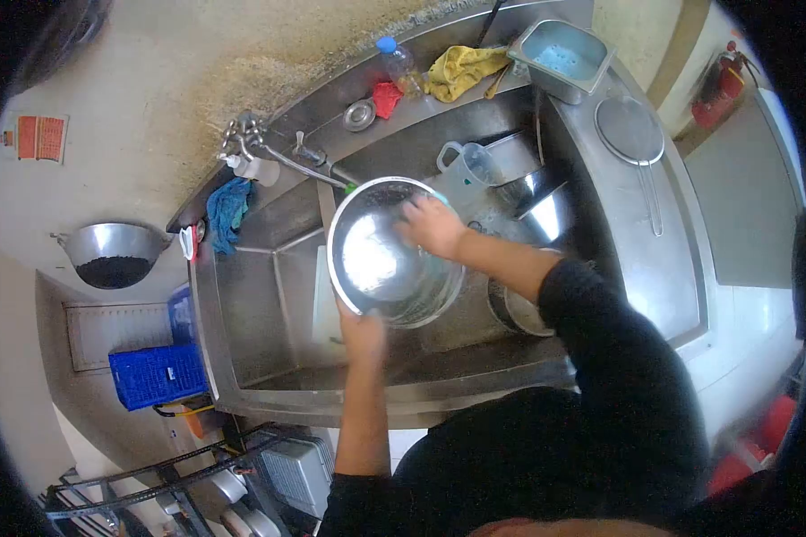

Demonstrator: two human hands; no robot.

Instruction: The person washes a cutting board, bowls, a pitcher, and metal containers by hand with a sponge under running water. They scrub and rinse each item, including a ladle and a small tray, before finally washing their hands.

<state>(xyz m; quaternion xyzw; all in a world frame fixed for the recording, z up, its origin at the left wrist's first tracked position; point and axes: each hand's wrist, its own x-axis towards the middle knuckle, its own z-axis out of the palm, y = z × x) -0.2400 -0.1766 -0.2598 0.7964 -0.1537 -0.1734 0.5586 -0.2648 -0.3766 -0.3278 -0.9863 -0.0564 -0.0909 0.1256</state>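
A large shiny metal bowl point(367, 259) is held tilted over the sink, under the tap. My left hand point(363, 336) grips its near rim, the thumb lying along the edge. Over the bowl's surface is my right hand point(432, 228), its fingers smeared by motion; I cannot tell whether it holds anything. Behind the bowl, the thin tap spout point(309, 170) ends close to the far rim. Right of my hands, a clear plastic jug point(476, 168) and several metal pans lie in the sink basin point(457, 353). A white board point(325, 313) stands partly hidden behind the bowl.
Along the back ledge are a bottle with a blue cap point(400, 64), a yellow cloth point(461, 72), a red cloth point(386, 99) and a soapy metal container point(560, 63). A strainer point(630, 131) rests on the right drainboard. Blue crates point(158, 374) stand at left.
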